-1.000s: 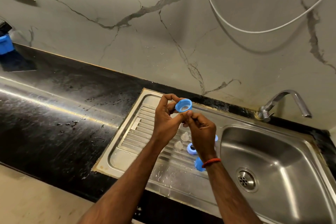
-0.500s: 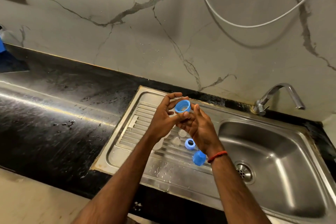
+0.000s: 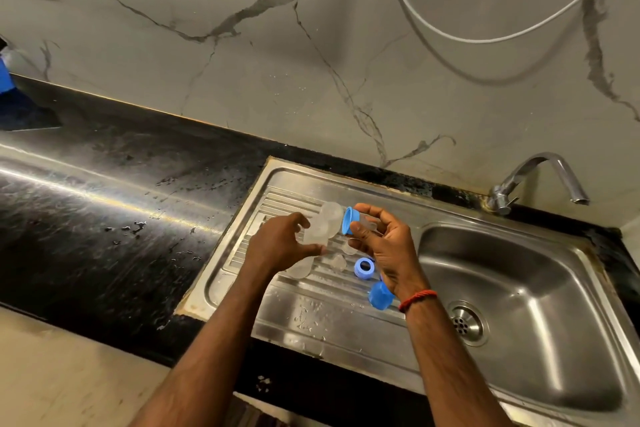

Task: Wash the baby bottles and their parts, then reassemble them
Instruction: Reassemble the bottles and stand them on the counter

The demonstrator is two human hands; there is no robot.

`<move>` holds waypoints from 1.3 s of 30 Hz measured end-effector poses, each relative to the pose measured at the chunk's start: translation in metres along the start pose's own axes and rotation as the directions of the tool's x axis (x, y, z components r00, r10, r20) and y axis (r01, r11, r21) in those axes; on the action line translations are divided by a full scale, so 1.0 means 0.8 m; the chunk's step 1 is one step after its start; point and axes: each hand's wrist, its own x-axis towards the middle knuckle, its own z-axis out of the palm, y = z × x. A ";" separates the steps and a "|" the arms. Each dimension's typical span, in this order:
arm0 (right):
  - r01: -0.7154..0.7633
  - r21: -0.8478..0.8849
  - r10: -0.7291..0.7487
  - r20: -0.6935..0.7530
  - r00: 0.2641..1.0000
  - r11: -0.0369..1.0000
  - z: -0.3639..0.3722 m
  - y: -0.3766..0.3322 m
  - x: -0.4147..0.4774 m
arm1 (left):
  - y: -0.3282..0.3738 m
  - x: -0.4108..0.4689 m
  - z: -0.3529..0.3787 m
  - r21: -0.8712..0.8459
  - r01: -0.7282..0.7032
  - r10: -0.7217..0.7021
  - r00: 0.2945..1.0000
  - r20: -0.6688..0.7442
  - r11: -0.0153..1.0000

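My right hand (image 3: 384, 246) holds a blue screw ring with a clear nipple in it (image 3: 350, 220) above the steel drainboard (image 3: 277, 291). My left hand (image 3: 282, 244) is lower and to the left, fingers curled around a clear baby bottle (image 3: 320, 227) that stands on the drainboard. Another clear bottle (image 3: 299, 269) lies just below my left hand. A clear nipple (image 3: 337, 262), a blue ring (image 3: 363, 267) and a blue cap (image 3: 380, 295) lie on the ribs near my right wrist.
The sink basin (image 3: 519, 305) with its drain (image 3: 465, 322) lies to the right, a steel tap (image 3: 540, 180) behind it. A wet black counter (image 3: 104, 218) stretches left. A white hose (image 3: 485, 38) hangs on the marble wall. A blue object (image 3: 5, 78) sits at far left.
The blue ring passed from both hands into my right hand alone. My left hand dropped to the drainboard and closed around a clear bottle.
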 end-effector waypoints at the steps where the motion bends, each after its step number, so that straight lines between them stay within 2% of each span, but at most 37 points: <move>1: 0.009 -0.019 -0.009 0.007 1.000 1.000 0.000 0.001 0.000 | 0.000 -0.003 0.001 0.041 0.011 -0.012 1.000 0.018 0.999; 4: 0.023 -0.046 -0.023 0.019 1.000 0.999 0.002 0.002 0.001 | -0.004 -0.007 0.006 0.094 0.019 -0.022 0.999 0.034 0.995; 11: 0.048 -0.097 -0.044 0.044 0.998 0.994 0.003 0.002 0.006 | -0.022 -0.004 0.005 0.022 0.035 -0.035 0.999 -0.011 0.999; 13: 0.054 -0.090 -0.049 0.055 0.997 0.994 0.003 -0.001 0.006 | -0.026 -0.003 -0.006 -0.044 0.057 -0.058 0.997 -0.043 0.997; 16: 0.077 -0.074 -0.071 0.087 0.994 0.994 0.003 -0.009 0.004 | -0.029 -0.006 -0.032 -0.237 0.057 -0.096 0.983 -0.157 0.970; 19: 0.125 -0.101 -0.112 0.131 0.985 0.987 0.003 -0.015 0.003 | -0.024 -0.012 -0.055 -0.563 0.023 -0.181 0.957 -0.226 0.826; 22: 0.192 -0.164 -0.160 0.192 0.968 0.967 0.003 -0.023 0.001 | -0.004 -0.016 -0.059 -0.762 0.028 -0.255 0.950 -0.182 0.647; 26: 0.264 -0.193 -0.211 0.255 0.943 0.945 0.000 -0.034 -0.002 | 0.022 -0.017 -0.046 -0.851 0.126 -0.310 0.950 -0.045 0.510; 30: 0.340 -0.273 -0.267 0.270 0.925 0.900 -0.003 -0.035 -0.004 | 0.036 -0.018 -0.032 -0.887 0.187 -0.285 0.956 0.066 0.423; 32: 0.357 -0.288 -0.283 0.268 0.921 0.889 -0.004 -0.033 -0.005 | 0.042 -0.018 -0.028 -0.884 0.191 -0.290 0.955 0.066 0.427; 36: 0.376 -0.289 -0.306 0.259 0.916 0.881 -0.007 -0.033 -0.009 | 0.053 -0.019 -0.020 -0.846 0.119 -0.233 0.973 -0.005 0.519; 39: 0.401 -0.327 -0.325 0.265 0.908 0.856 -0.008 -0.034 -0.011 | 0.059 -0.018 -0.016 -0.829 0.089 -0.229 0.972 -0.048 0.552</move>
